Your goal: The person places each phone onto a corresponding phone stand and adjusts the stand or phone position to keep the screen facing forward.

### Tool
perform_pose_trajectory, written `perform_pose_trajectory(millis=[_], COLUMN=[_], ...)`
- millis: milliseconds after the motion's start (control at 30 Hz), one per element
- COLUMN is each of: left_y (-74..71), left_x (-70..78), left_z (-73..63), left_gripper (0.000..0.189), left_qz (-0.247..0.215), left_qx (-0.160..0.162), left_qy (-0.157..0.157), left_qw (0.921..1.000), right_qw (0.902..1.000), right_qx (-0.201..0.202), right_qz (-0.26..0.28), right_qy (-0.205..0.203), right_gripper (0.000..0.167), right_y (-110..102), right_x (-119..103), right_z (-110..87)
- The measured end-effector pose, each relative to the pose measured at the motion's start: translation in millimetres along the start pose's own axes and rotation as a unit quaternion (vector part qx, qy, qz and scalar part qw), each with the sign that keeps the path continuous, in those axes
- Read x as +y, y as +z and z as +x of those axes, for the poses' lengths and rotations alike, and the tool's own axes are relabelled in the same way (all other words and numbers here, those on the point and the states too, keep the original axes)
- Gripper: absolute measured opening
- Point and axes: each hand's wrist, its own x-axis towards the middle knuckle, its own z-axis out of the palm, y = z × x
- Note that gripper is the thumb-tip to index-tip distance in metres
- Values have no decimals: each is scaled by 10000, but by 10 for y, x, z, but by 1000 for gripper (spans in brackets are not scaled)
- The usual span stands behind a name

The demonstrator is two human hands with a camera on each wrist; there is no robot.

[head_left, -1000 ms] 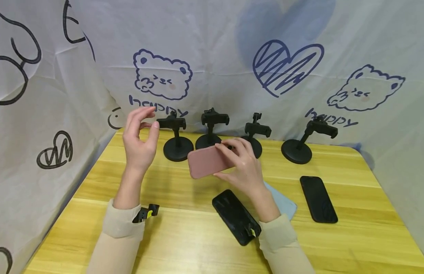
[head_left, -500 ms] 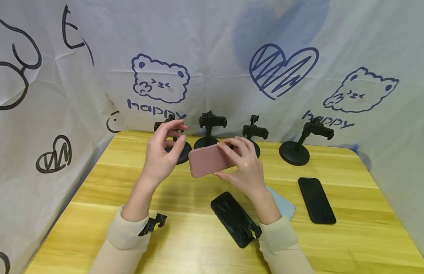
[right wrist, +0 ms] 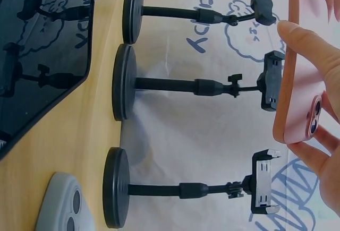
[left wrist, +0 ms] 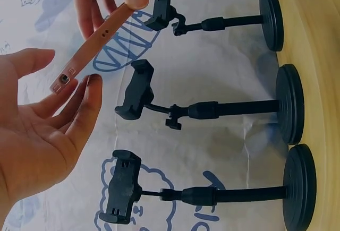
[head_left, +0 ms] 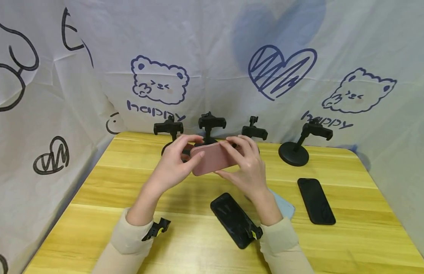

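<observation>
A pink phone [head_left: 212, 161] is held up in front of the stands, long side roughly level. My right hand [head_left: 247, 163] grips its right end, thumb below and fingers along the top edge. My left hand [head_left: 169, 167] is around the left end. In the left wrist view, the left thumb [left wrist: 37, 61] stands off the phone's port end [left wrist: 64, 79], with fingertips right at its far side. The camera bump [right wrist: 314, 115] shows beside the right fingers. Behind the phone, several black phone stands line the table's back edge; one holder [head_left: 212, 122] rises just above it.
A black phone [head_left: 230, 219] lies on the wooden table [head_left: 184, 236] below the right forearm, beside a light blue phone [head_left: 283, 205] partly hidden by it. Another black phone [head_left: 316, 201] lies farther right. The rightmost stand [head_left: 294, 154] leans right. A white drawn-on cloth [head_left: 212, 57] hangs behind.
My left hand has moved right and down from beside the left stand to the left end of the pink phone. The right hand keeps its grip, almost still.
</observation>
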Motion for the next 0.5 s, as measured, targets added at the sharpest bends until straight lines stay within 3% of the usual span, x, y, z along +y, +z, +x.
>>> perform_pose_trajectory(millis=[233, 500], left_y=[25, 47], left_x=[18, 7], left_z=[-15, -20], left_gripper=[34, 28], left_qz=[-51, 32], left_qx=[-260, -90], left_qy=[-210, -69], left_qw=[9994, 9999], right_qw=[10000, 9997], right_qx=[84, 223], right_qz=[-15, 44], right_qy=[-33, -124], right_gripper=[83, 81], right_y=[-14, -11], right_x=[-12, -20], right_z=[1, 3])
